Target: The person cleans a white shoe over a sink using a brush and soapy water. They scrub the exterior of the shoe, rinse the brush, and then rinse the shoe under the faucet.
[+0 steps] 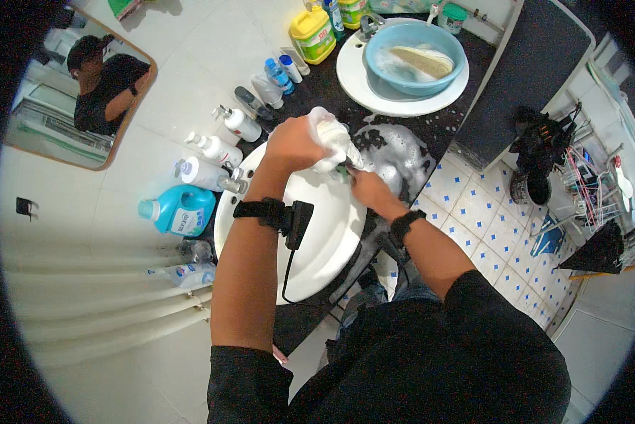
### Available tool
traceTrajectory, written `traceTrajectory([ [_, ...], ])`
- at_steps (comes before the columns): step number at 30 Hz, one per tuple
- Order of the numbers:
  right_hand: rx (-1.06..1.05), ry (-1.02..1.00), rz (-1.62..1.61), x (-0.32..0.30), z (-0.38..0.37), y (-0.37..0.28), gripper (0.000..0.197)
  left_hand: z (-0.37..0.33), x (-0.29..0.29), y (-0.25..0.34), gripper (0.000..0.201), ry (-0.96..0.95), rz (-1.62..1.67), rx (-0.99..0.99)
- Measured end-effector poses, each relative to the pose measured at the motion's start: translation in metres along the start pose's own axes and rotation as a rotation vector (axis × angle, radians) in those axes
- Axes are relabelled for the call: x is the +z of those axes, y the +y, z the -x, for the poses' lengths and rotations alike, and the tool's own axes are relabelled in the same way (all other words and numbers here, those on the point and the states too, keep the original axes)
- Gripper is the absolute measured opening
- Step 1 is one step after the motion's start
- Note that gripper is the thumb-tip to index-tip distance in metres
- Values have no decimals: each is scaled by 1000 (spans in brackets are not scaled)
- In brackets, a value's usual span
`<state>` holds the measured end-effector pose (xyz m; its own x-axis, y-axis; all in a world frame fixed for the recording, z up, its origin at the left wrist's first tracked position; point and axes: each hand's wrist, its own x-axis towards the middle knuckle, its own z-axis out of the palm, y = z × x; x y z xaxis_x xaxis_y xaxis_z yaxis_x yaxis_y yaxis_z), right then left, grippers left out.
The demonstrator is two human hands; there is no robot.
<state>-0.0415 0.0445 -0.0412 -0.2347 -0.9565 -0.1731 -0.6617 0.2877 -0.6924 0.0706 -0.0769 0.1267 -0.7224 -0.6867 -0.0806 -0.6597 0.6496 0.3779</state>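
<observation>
My left hand [294,143] is closed around a white shoe [329,143] covered with suds, held over the far rim of the near white sink [310,233]. Just right of it, my right hand [374,189] is closed against the shoe's lower side. A small green bit shows by its fingertips, too little to name. Another shoe [422,62], white with a tan sole turned up, lies in soapy water in a light blue basin [441,86]. That basin sits in the far white sink [402,108].
White foam [399,152] spreads over the black counter right of my hands. Along the wall stand pump bottles [240,124], a blue detergent jug [183,210] and a yellow jug [313,37]. A faucet [232,182] juts over the near sink. A dark panel [522,78] rises at right.
</observation>
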Motion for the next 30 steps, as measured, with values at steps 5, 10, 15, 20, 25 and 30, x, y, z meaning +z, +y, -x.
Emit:
traceTrajectory([
  [5, 27, -38, -217, 10, 21, 16, 40, 3, 0, 3, 55, 11, 35, -48],
  [10, 25, 39, -361, 37, -19, 29, 35, 10, 2, 15, 53, 16, -10, -41],
  [15, 120, 40, -432, 34, -8, 10, 30, 25, 5, -7, 49, 137, 16, 24],
  [20, 42, 76, -598, 26, 4, 4, 32, 29, 11, -15, 41, 238, 74, 89],
  [25, 255, -107, -459, 24, -7, -9, 34, 38, 22, -22, 40, 310, 131, 56],
  [30, 150, -5, -526, 15, 27, -29, 33, 47, 21, -16, 43, 298, 98, -9],
])
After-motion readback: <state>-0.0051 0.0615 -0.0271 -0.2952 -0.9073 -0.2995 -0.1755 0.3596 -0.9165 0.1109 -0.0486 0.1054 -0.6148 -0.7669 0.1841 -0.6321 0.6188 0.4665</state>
